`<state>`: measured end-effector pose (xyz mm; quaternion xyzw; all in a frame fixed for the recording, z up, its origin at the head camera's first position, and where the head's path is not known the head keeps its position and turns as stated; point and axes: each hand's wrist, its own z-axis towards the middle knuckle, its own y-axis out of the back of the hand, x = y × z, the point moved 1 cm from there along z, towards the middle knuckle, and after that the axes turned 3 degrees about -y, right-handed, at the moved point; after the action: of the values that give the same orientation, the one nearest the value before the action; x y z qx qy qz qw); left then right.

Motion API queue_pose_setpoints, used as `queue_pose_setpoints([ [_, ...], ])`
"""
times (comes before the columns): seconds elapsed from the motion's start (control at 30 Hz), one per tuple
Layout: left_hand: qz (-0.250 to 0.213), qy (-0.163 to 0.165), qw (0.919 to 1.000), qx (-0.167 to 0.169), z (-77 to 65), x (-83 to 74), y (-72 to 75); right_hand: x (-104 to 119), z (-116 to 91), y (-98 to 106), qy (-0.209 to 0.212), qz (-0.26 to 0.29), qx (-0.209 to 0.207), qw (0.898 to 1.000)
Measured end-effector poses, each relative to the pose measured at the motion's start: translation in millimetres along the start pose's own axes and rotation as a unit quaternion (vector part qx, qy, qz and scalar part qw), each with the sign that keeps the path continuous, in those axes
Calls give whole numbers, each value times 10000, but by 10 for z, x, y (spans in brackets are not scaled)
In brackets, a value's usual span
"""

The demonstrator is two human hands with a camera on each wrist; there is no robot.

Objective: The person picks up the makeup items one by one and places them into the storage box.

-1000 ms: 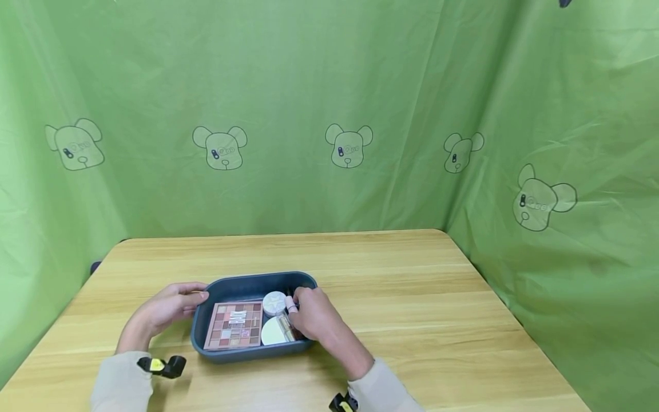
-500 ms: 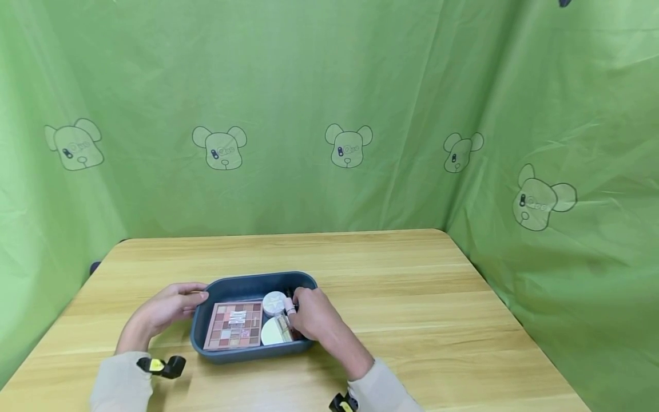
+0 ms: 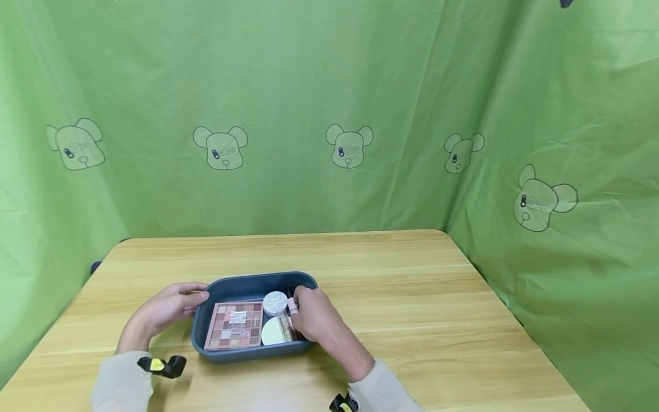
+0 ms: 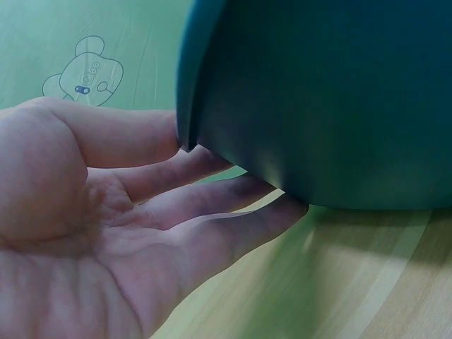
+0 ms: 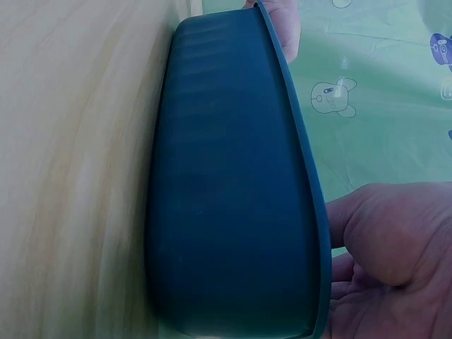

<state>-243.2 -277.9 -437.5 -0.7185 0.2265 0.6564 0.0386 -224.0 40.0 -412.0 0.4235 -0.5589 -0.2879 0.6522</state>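
Note:
A dark blue rounded tray (image 3: 247,357) stands on the wooden table with makeup inside. My left hand (image 3: 167,308) steadies its left end, thumb at the rim and fingertips against the outer wall (image 4: 353,141). Over the right end reaches my right hand (image 3: 315,313), its fingers down inside, holding a small pale pink cosmetic tube (image 3: 293,305); its fingertips are hidden. A pink eyeshadow palette (image 3: 235,326) lies flat on the left. Beside it are a white round patterned case (image 3: 275,303), a cream round compact (image 3: 272,332) and a slim clear tube (image 3: 285,328).
The light wood table (image 3: 412,309) extends beyond the tray on every side. A green curtain (image 3: 288,194) with printed bear heads hangs behind and at the sides. Dark slender items (image 3: 290,292) show only partly near my right fingers.
The pale pink tube shifts and turns slightly at my right fingers, now a little further right. My left hand and the tray stay in place.

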Motion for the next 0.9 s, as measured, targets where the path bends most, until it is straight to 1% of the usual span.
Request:
queue_pose_setpoints([
  [0.2,25,-60,10000,41,1,7,7,3,0,5,14,12,-19,10000],
  [0.4,17,-11,10000,33,-1,0,4,-3,-4,9,44,62,-28,10000],
  [0.67,-14,-12,10000,23,2,-6,2,-8,-13,84,-124,513,155,9985],
  [0.83,3,-1,10000,12,-3,-19,-2,-43,-14,154,-30,673,-38,9977],
  [0.9,-4,49,10000,-46,-7,-24,-3,-59,-4,184,-23,792,-135,9968],
])
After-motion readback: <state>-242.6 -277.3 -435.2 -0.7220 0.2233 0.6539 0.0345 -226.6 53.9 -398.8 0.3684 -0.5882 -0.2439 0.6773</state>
